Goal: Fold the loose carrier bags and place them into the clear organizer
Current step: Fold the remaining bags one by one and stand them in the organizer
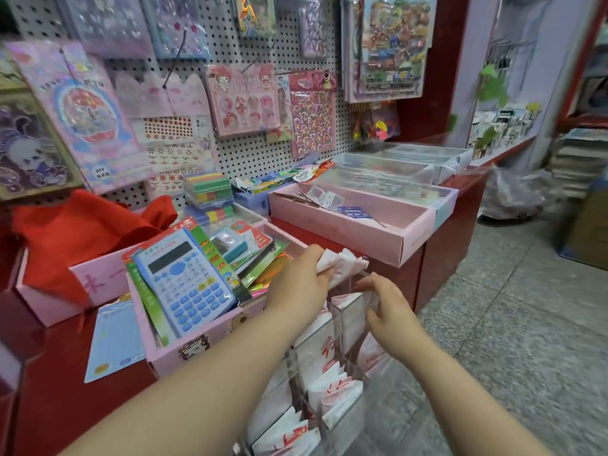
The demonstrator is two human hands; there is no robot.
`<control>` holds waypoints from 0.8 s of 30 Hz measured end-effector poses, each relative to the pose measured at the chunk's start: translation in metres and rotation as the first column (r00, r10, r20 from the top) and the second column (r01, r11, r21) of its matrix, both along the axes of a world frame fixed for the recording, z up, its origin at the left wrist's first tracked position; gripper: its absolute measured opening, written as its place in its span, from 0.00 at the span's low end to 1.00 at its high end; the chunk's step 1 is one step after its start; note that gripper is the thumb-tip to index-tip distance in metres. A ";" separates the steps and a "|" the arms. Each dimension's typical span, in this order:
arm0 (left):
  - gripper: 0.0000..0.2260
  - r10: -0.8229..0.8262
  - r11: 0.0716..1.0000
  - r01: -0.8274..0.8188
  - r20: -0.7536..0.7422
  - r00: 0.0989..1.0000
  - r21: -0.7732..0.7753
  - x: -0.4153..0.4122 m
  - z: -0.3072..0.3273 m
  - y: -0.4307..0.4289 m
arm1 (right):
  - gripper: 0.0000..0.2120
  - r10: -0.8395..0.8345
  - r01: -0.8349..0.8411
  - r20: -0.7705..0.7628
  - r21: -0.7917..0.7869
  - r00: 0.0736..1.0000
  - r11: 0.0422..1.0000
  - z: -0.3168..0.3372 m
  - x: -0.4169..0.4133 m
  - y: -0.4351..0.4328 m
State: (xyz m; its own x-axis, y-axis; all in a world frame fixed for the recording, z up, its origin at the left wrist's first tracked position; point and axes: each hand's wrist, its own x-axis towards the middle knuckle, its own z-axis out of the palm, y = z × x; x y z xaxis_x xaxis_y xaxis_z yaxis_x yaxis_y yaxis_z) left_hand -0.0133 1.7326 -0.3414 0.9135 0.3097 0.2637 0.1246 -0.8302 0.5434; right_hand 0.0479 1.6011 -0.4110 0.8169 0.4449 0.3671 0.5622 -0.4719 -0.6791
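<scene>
Along the red table (49,373) edge under a sticker pegboard (250,143), pink box (197,343) with calculator (186,284), clear organizer (360,386) holding folded bags (332,390), left hand (302,281) gripping a carrier bag (342,264) above its top, right hand (385,304) at its rim, grasp unclear.

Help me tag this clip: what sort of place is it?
Probably a small stationery shop: packaged pink sticker sheets hang on a white perforated pegboard, a packaged blue-and-white calculator lies in a pink cardboard box, and folded white carrier bags fill a clear plastic organizer.
</scene>
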 end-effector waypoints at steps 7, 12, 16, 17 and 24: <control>0.04 -0.050 0.988 0.058 -0.061 0.997 0.142 -0.011 0.012 0.005 | 0.21 -0.006 0.010 -0.037 0.094 0.999 0.996 -0.003 -0.003 0.003; 0.04 -0.039 0.954 0.083 -0.155 0.987 0.287 0.004 0.010 0.001 | 0.23 0.002 0.008 -0.062 0.167 0.998 0.986 -0.003 -0.007 0.002; 0.08 -0.036 0.941 0.106 -0.218 0.975 0.320 0.018 0.001 -0.006 | 0.21 -0.016 0.021 -0.027 0.165 0.999 0.986 -0.008 -0.007 0.001; 0.09 -0.050 0.935 0.127 -0.232 0.971 0.331 0.020 -0.002 -0.009 | 0.21 -0.027 0.030 -0.020 0.161 0.999 0.986 -0.010 -0.007 0.001; 0.08 -0.178 0.978 0.203 -0.333 0.926 0.040 0.022 -0.018 -0.012 | 0.26 -0.054 0.053 0.001 0.189 0.999 0.981 -0.013 -0.012 0.000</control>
State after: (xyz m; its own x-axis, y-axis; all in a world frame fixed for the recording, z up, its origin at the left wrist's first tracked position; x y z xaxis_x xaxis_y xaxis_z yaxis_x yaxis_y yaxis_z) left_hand 0.0085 1.7203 -0.3592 0.9927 0.1129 -0.0432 0.1204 -0.8915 0.4368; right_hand 0.0360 1.6013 -0.4236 0.8349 0.3230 0.4456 0.5443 -0.3646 -0.7555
